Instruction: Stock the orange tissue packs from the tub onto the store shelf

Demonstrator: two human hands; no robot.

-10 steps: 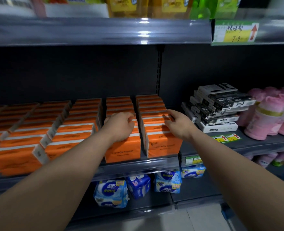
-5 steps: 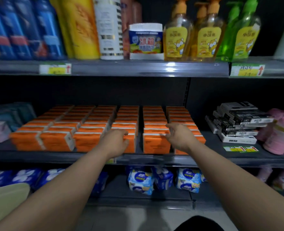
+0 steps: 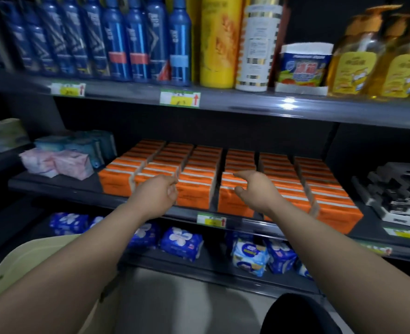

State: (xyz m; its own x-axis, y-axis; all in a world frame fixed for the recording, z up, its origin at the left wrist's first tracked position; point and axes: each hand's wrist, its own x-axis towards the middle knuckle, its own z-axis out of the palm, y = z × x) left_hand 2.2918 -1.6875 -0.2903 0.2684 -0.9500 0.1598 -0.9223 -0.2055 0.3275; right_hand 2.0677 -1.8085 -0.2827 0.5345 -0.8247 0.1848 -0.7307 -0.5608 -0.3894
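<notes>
Several rows of orange tissue packs (image 3: 199,169) fill the middle of the dark store shelf (image 3: 83,189), packed front to back. My left hand (image 3: 159,195) hovers in front of the front packs with its fingers loosely curled and nothing in it. My right hand (image 3: 255,189) is held just before the packs to the right, thumb and fingers spread apart, holding nothing. A pale beige tub (image 3: 37,256) shows at the lower left, partly hidden under my left forearm; its inside is not visible.
Blue spray cans (image 3: 117,42), a yellow bottle (image 3: 219,39) and pump bottles (image 3: 358,56) stand on the upper shelf. Pink and blue packs (image 3: 61,162) lie left of the orange rows, black boxes (image 3: 396,189) right. Blue wrapped packs (image 3: 182,242) fill the lower shelf.
Both hands have come off the orange packs and drawn back from the shelf. The view has pulled away and shifted left, and the tub has come into sight.
</notes>
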